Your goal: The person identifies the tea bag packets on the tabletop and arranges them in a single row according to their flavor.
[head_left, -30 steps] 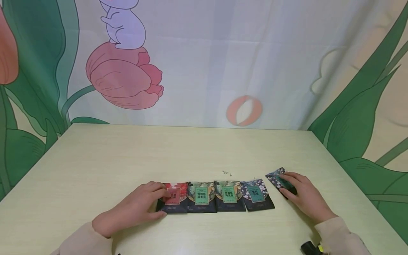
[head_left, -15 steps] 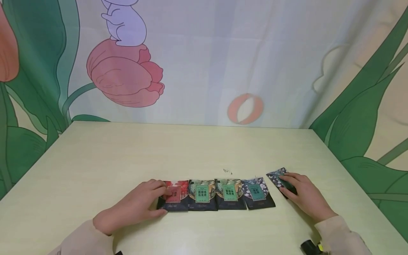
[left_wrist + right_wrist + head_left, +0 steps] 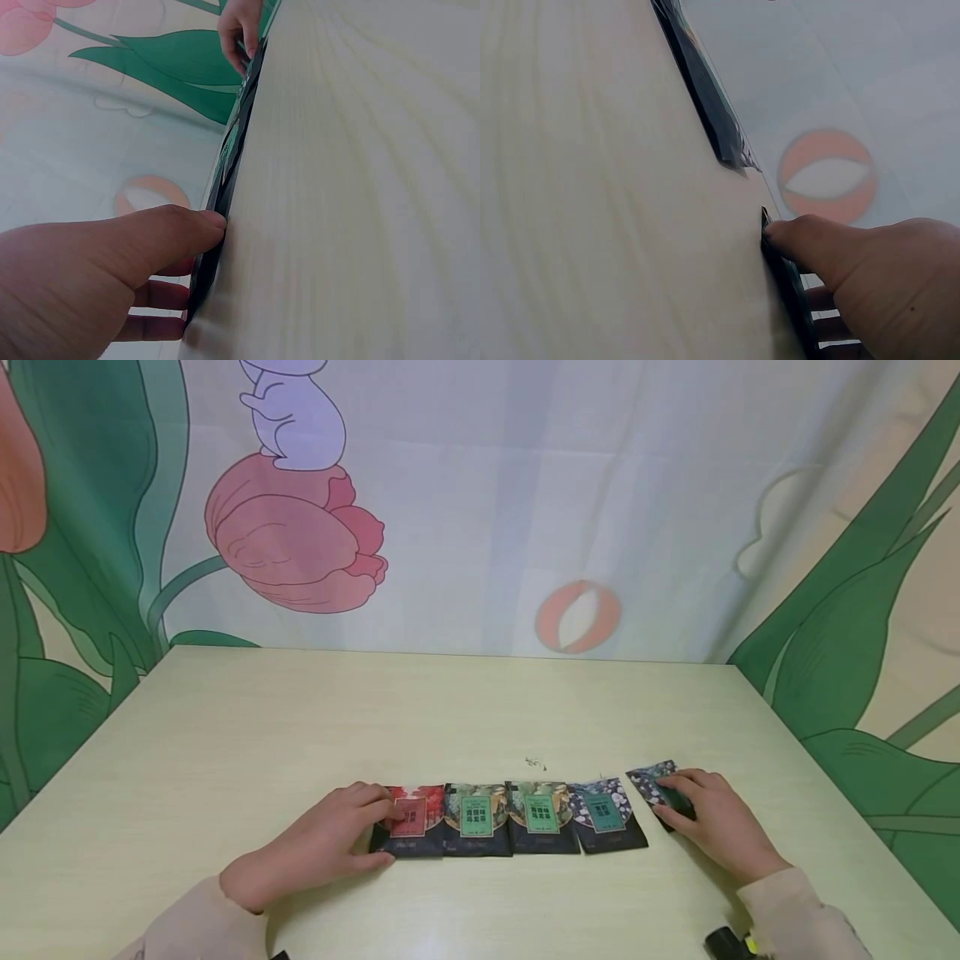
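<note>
Five flat foil sachets lie on the pale wooden bench (image 3: 300,727), in the lower middle of the head view, all sealed, so nothing of their contents shows. Four of them form a tight row, edge to edge: the red sachet (image 3: 412,823) at the left end, then two green-labelled sachets (image 3: 476,821) (image 3: 542,818), then a sachet with white flowers (image 3: 606,817). The fifth, the flowered sachet (image 3: 651,783), sits just beside the right end of the row, turned at a slant and apart from its neighbour by a narrow gap. The left hand (image 3: 315,847) rests at the left end of the row; its fingers (image 3: 375,799) lie curled over the top of the red sachet while the thumb presses at the sachet's lower left corner, so the hand pinches that sachet against the bench. In the left wrist view the thumb tip touches the dark edge of the sachet and the other fingers (image 3: 157,296) show beyond it. The right hand (image 3: 712,827) lies over the slanted flowered sachet, its fingers curled onto the sachet's lower half and its thumb at the near edge; the right wrist view shows the thumb against that thin dark edge. A few tiny dark crumbs (image 3: 535,763) lie on the bench just above the row. Behind the bench hangs a curtain (image 3: 525,485) printed with tulips and green leaves.
</note>
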{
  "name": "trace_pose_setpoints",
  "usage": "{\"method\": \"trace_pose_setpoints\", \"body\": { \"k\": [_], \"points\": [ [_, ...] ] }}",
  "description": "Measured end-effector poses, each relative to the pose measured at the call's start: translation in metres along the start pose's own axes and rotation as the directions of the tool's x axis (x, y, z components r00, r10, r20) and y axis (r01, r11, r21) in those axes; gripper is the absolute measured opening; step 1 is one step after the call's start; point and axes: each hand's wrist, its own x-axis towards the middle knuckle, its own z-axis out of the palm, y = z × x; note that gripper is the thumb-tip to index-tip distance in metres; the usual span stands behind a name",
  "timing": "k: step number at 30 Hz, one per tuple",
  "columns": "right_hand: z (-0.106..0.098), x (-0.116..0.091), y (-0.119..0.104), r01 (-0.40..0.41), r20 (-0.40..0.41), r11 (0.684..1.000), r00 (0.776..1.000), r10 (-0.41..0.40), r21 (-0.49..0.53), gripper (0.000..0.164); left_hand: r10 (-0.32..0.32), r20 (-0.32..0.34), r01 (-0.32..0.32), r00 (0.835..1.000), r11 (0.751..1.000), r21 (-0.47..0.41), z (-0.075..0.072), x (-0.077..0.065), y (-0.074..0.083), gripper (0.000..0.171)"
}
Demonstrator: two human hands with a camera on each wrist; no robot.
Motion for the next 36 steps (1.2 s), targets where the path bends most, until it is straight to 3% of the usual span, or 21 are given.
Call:
{"method": "trace_pose_setpoints", "body": {
  "k": [36],
  "points": [
    [-0.006,-0.002,-0.021,0.034,0.022,0.992,0.999,-0.031,-0.12,0.048,-0.01,0.004,0.01,1.0,1.0,-0.008,-0.001,-0.001,0.001,0.042]
  ]
}}
